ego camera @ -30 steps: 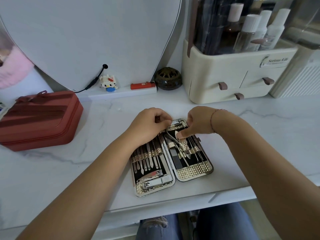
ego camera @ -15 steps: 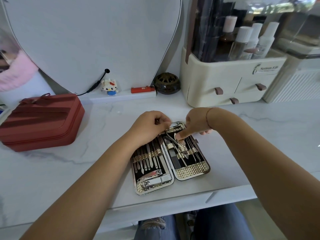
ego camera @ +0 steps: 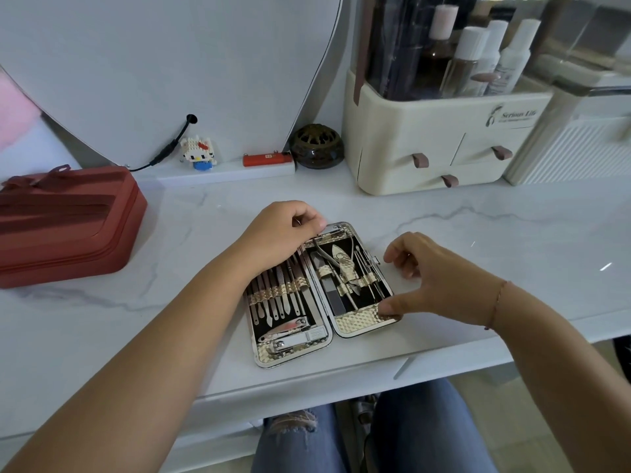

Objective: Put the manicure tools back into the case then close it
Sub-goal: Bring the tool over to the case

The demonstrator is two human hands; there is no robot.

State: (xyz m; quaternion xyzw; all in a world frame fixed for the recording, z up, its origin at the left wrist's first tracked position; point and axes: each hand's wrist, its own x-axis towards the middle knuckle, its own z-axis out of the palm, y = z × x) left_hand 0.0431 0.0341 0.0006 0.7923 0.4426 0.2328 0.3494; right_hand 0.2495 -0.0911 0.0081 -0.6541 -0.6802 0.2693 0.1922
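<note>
The manicure case (ego camera: pixel 362 323) lies open flat on the white marble tabletop (ego camera: pixel 478 233), near its front edge. The left half holds a row of slim metal tools (ego camera: pixel 276 297) under a gold strap and nail clippers (ego camera: pixel 293 337) at the bottom. In the right half sit cuticle nippers (ego camera: pixel 336 262), a file and thin picks. My left hand (ego camera: pixel 281 235) has curled fingers on the case's top edge by the hinge. My right hand (ego camera: pixel 433 278) spans the right half's outer edge, thumb on the lower right corner, fingers by the clasp.
A red zipped bag (ego camera: pixel 65 220) sits at the left. At the back are a cream drawer organizer (ego camera: pixel 426 138) with bottles, a dark round jar (ego camera: pixel 317 146), a small toy figure (ego camera: pixel 198 153), a red lighter (ego camera: pixel 268 159) and a large mirror panel (ego camera: pixel 170 63).
My right hand has left the tools in the middle of the right half and moved out to that half's outer edge. My left hand stays at the top of the case.
</note>
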